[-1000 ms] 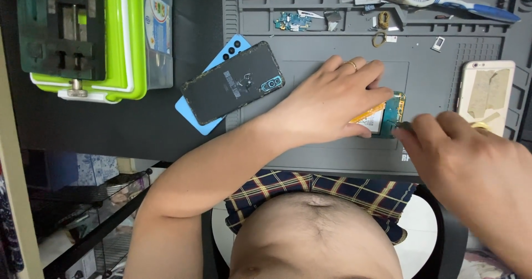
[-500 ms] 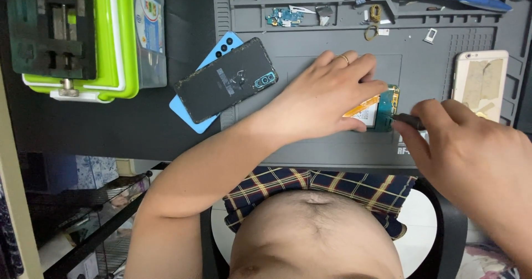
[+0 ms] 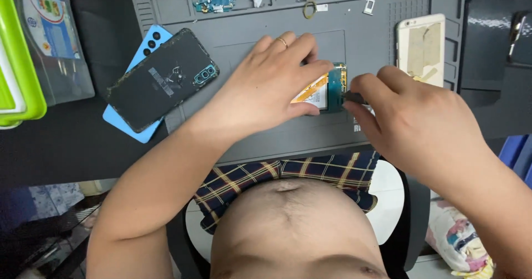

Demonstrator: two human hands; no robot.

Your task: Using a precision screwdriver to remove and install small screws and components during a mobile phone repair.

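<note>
- The left hand (image 3: 266, 85) lies flat over an opened phone (image 3: 327, 88) on the grey mat (image 3: 366, 46). Its fingers are curled down on the phone and press it in place, so it is shut on the phone.
- The phone sits in the middle of the mat, near the front edge. Only its right end peeks out, showing a green board and a yellow and white part.
- The right hand (image 3: 410, 118) is closed around a thin dark tool (image 3: 352, 97). The tip of the tool touches the right end of the phone.
- A black phone back (image 3: 160, 79) lies tilted on top of a blue phone back (image 3: 138, 68), at the left edge of the mat.
- A white phone (image 3: 421, 49) lies face up on the right side of the mat, near the right hand.
- A small blue-green board (image 3: 213, 2) and a little ring (image 3: 308, 10) lie in the trays at the far edge of the mat.
- The mat lies on a dark worktop (image 3: 61, 140).
</note>
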